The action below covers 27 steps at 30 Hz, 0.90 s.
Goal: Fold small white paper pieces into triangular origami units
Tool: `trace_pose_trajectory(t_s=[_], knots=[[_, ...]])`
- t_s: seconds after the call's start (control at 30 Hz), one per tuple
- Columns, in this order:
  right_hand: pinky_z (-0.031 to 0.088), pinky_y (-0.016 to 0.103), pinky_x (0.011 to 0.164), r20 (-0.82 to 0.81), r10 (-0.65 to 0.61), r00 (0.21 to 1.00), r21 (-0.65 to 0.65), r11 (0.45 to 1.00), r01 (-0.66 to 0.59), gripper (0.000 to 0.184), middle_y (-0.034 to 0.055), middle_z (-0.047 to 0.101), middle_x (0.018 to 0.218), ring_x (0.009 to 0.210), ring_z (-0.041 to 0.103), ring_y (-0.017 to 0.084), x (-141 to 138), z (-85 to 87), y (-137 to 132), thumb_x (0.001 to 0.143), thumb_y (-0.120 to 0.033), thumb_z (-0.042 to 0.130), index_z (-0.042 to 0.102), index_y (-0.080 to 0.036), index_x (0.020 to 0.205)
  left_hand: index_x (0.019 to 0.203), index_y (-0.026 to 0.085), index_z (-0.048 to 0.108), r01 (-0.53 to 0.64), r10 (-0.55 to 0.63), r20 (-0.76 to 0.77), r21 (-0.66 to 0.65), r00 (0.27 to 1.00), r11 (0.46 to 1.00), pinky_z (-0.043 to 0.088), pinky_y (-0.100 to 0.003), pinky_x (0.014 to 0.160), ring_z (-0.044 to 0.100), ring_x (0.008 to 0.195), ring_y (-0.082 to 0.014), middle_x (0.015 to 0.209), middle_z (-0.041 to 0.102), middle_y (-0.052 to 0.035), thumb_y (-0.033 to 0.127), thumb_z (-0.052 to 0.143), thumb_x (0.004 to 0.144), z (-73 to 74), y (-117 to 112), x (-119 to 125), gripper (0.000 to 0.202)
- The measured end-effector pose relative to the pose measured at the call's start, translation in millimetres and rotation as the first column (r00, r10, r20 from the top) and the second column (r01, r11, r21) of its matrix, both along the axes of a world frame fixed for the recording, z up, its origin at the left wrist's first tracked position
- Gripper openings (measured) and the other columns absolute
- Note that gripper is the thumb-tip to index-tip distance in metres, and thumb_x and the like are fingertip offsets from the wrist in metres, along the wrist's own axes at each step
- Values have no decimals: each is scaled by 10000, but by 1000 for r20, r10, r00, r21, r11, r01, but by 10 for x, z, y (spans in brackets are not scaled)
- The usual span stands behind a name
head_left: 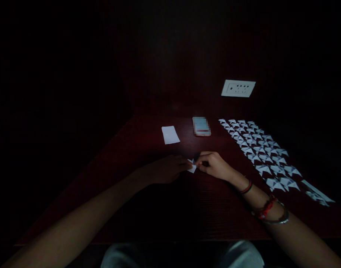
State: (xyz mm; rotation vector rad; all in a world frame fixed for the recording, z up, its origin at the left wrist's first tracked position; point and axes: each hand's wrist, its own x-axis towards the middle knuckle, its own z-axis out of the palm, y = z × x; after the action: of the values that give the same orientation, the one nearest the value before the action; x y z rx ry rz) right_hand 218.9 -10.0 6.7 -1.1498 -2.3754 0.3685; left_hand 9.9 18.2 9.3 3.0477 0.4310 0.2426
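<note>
Between my two hands, just above or on the dark red table, is a small folded piece of white paper (pixel 193 169). My left hand (pixel 170 168) pinches its left side with fingers stretched toward it. My right hand (pixel 213 163) has thumb and fingertips closed at the paper's right edge. A pointed flap stands up at the top of the fold. Many folded white paper pieces (pixel 258 149), alike in their pointed shape, lie in rows to the right of my right hand.
Beyond my hands lies a stack of white paper sheets (pixel 170 134). A phone-like object (pixel 201 126), blurred out, rests to its right. A white socket panel (pixel 238 88) is on the back wall. Paper strips (pixel 318 191) lie at the table's right. The surroundings are very dark.
</note>
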Motion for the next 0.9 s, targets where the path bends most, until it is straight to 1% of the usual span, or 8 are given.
trace_pose_trajectory(t_s=[0.1, 0.27, 0.4, 0.57, 0.67, 0.77, 0.9], knots=[[376, 198, 606, 45, 42, 998, 14, 999, -43, 192, 18, 551, 740, 651, 500, 90, 22, -10, 6, 711, -84, 469, 621, -162, 798, 1151, 199, 406, -2, 1, 14, 21, 1000, 1000, 318, -315, 873, 396, 1049, -169, 1174, 439, -35, 70, 425, 743, -15, 2, 10, 429], [371, 227, 687, 175, 122, 977, 79, 987, -137, 196, 26, 553, 793, 725, 507, 110, 51, -1, 15, 733, -103, 456, 615, -173, 824, 1140, 197, 422, 14, -15, 38, 18, 999, 1000, 315, -308, 894, 389, 1069, -161, 1181, 433, -38, 53, 421, 743, -22, 13, 12, 423], [360, 247, 720, 262, 135, 955, 116, 979, -170, 187, 34, 547, 776, 740, 503, 120, 51, 29, 5, 757, -118, 434, 608, -168, 807, 1142, 200, 423, 23, -24, 34, 17, 999, 1000, 298, -314, 911, 372, 1089, -168, 1203, 414, -39, 37, 423, 721, -15, 20, 6, 452], [354, 262, 729, 348, 148, 926, 142, 968, -209, 180, 42, 541, 753, 731, 495, 127, 29, 59, -12, 772, -139, 423, 602, -155, 773, 1161, 223, 398, -11, 11, 3, -22, 1000, 1000, 300, -310, 900, 394, 1056, -166, 1186, 434, -6, 62, 427, 736, -4, 5, 7, 455], [355, 269, 732, 374, 148, 916, 153, 964, -219, 178, 46, 543, 760, 733, 495, 133, 26, 74, -23, 770, -144, 426, 604, -153, 769, 1168, 216, 385, -15, 15, -7, -32, 1000, 999, 292, -308, 898, 394, 1046, -164, 1175, 445, -4, 77, 418, 751, 12, -9, 9, 440], [357, 274, 747, 383, 150, 911, 146, 965, -220, 187, 48, 551, 777, 749, 500, 138, 32, 88, -37, 768, -135, 426, 609, -155, 799, 1172, 205, 376, -31, 31, -14, -38, 999, 999, 310, -303, 871, 414, 1015, -161, 1149, 463, -22, 95, 403, 766, 33, -24, 7, 422], [370, 256, 743, 332, 173, 927, 91, 973, -214, 195, 39, 561, 803, 757, 510, 129, 43, 105, -56, 756, -125, 438, 619, -165, 818, 1181, 194, 366, -53, 53, -27, -21, 998, 998, 329, -300, 842, 434, 972, -170, 1128, 472, -36, 118, 414, 770, 34, -23, 5, 421]])
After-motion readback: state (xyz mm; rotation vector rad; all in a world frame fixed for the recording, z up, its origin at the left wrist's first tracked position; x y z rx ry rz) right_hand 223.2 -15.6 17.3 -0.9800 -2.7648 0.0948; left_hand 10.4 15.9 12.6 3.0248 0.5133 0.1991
